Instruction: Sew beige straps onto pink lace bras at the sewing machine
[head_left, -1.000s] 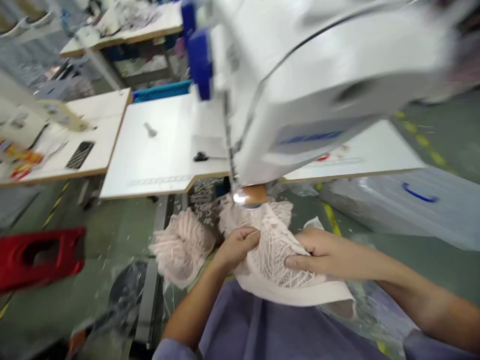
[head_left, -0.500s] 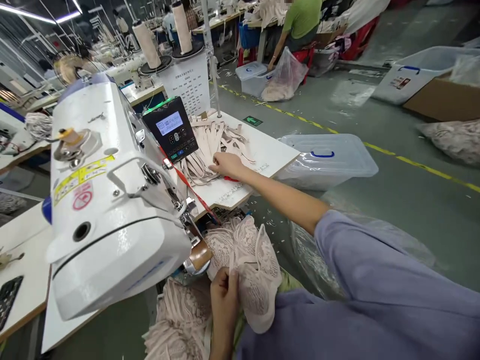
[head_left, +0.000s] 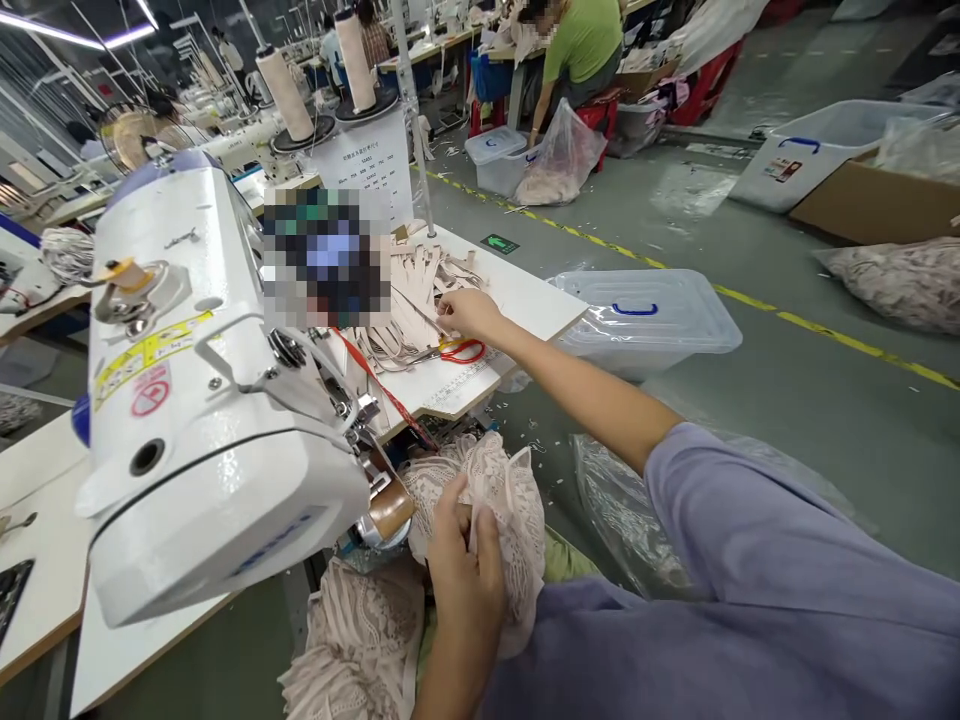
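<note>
My left hand [head_left: 466,575] pinches the edge of a beige lace bra [head_left: 517,500] on my lap, thumb and fingers closed on the fabric beside the sewing machine's arm. Farther off, my right hand [head_left: 472,314] is over a heap of beige straps [head_left: 409,300] on the white table. Its fingertips are closed, and one strap seems to run up to them. Just below that hand lie scissors with red and yellow handles [head_left: 463,350]. The white sewing machine [head_left: 225,480] fills the left side. More beige lace bras [head_left: 360,640] hang in a bundle left of my left hand.
Thread cones [head_left: 285,95] stand behind the machine near a printed sheet [head_left: 364,170]. A lidded clear bin [head_left: 660,310] sits on the floor beyond the table [head_left: 517,290]. Clear plastic [head_left: 622,500] lies near my right arm. A person in green [head_left: 589,45] bends over farther back.
My right hand has shifted slightly right and up over the straps, uncovering the scissors. My left hand has risen and turned, and the bra's cup has folded in toward it.
</note>
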